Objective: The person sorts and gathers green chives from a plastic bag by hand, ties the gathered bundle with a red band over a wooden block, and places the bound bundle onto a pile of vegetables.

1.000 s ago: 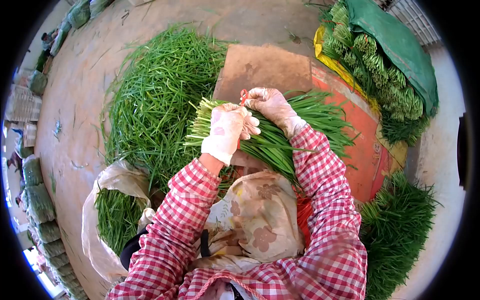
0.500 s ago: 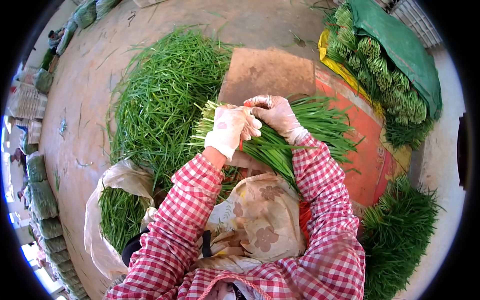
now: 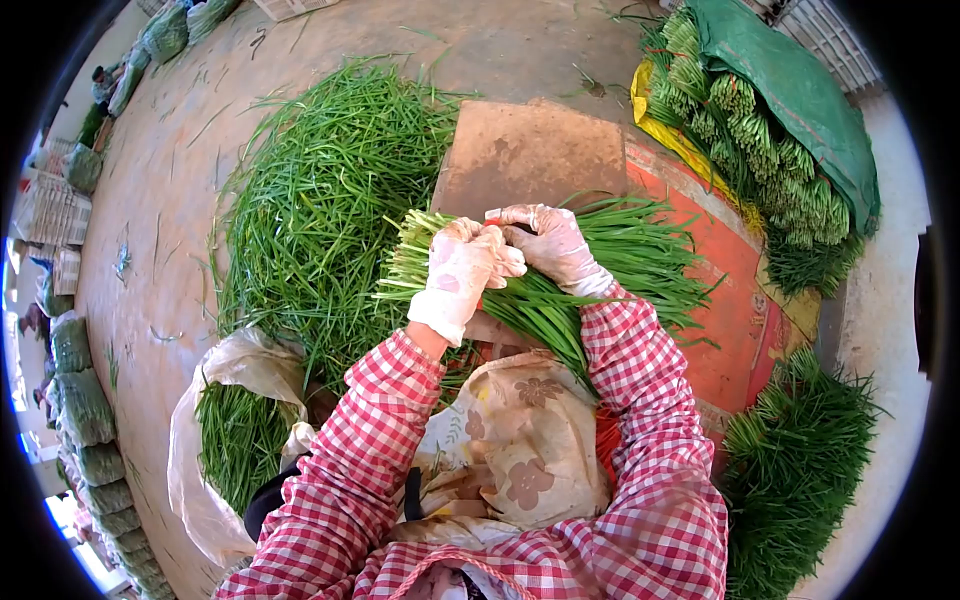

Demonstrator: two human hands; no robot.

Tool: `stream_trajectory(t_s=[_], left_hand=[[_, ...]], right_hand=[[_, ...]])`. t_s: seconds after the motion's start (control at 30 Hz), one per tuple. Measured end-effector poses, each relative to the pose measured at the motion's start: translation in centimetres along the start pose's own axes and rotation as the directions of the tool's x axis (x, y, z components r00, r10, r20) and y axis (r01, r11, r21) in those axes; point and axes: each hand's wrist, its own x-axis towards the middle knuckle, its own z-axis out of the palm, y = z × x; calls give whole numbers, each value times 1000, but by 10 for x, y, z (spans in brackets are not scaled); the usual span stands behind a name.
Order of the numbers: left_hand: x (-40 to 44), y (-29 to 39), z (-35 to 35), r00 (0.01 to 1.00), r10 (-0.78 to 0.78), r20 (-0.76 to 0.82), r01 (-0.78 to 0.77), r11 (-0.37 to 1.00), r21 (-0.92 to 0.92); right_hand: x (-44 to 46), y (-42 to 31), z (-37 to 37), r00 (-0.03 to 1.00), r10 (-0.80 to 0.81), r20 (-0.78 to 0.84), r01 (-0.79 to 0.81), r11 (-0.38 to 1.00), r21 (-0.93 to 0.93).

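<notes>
A bundle of green stalks (image 3: 630, 250) lies across the board in front of me, pale cut ends to the left and leaves to the right. Around it runs a red tie (image 3: 491, 222), mostly covered by my fingers. My left hand (image 3: 463, 268), in a stained white glove, rests on the bundle with its fingers closed at the tie. Right beside it, my gloved right hand (image 3: 548, 243) pinches the tie, its fingertips close to the left ones. The part of the tie between the hands is too small to make out fully.
Loose greens (image 3: 330, 200) are heaped at the left, above a plastic bag (image 3: 190, 450) of greens. Stacked bundles (image 3: 770, 150) under a green cloth (image 3: 790, 90) stand at the upper right. More greens (image 3: 800, 470) lie lower right. People and packed bags line the far left.
The red loop that stood up above the bundle is now drawn down between my hands. My right hand has moved lower, close against my left.
</notes>
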Motion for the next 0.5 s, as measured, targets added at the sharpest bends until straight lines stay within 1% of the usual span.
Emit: stream_trajectory(t_s=[0.03,0.07,0.1,0.13,0.17,0.23,0.27,0.33,0.37,0.43,0.5], left_hand=[[-1,0,-1,1000,5,10,-5,1000,-20],[-1,0,-3,1000,3,9,-3,1000,-20],[0,0,-5,999,7,43,-5,999,-40],[1,0,-7,997,11,77,-7,998,-59],[3,1,-7,997,13,77,-8,998,-58],[6,1,-7,998,-25,58,25,1000,-3],[7,-1,-7,998,-25,60,25,1000,-1],[6,-3,-6,996,63,65,-61,998,-36],[6,-3,-5,996,63,66,-61,998,-34],[7,-1,-3,1000,16,1,-16,1000,11],[8,2,-3,1000,-2,15,1,1000,30]], right_hand=[[0,0,-1,1000,2,1,-2,1000,0],[1,-1,-3,998,57,11,-57,998,-6],[1,-3,-5,994,111,21,-111,994,-11],[3,-3,-5,995,93,20,-93,996,3],[4,-5,-5,996,91,20,-91,996,4],[6,-6,-6,976,212,53,-216,973,81],[7,-3,-6,976,213,51,-217,973,82],[9,5,-4,978,207,15,-208,973,96],[10,9,-3,978,207,13,-208,973,98],[10,12,-3,970,243,24,-243,951,191],[11,13,-4,973,229,16,-228,957,181]])
